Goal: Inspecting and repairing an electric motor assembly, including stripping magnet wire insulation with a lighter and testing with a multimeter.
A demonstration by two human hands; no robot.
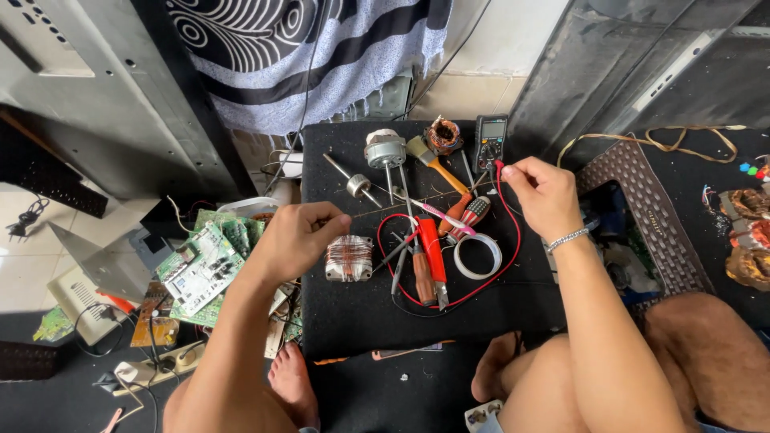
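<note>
My left hand [297,238] is closed, pinching the end of a thin copper wire [401,204] that stretches across the black mat [353,313]. Just right of this hand lies a copper-wound stator coil [350,258]. My right hand [542,194] pinches a red probe tip [499,166] against the wire's far end, near a black multimeter [490,141]. A red lead [513,240] loops from the probe around the mat. Screwdrivers [429,256] and a white tape roll [477,256] lie between my hands.
A small motor with a shaft [385,152], a brush [433,164] and another copper coil [443,135] sit at the mat's far edge. Green circuit boards [204,265] lie left of the mat, a power strip [156,369] nearer. A brown woven basket [654,216] stands at right.
</note>
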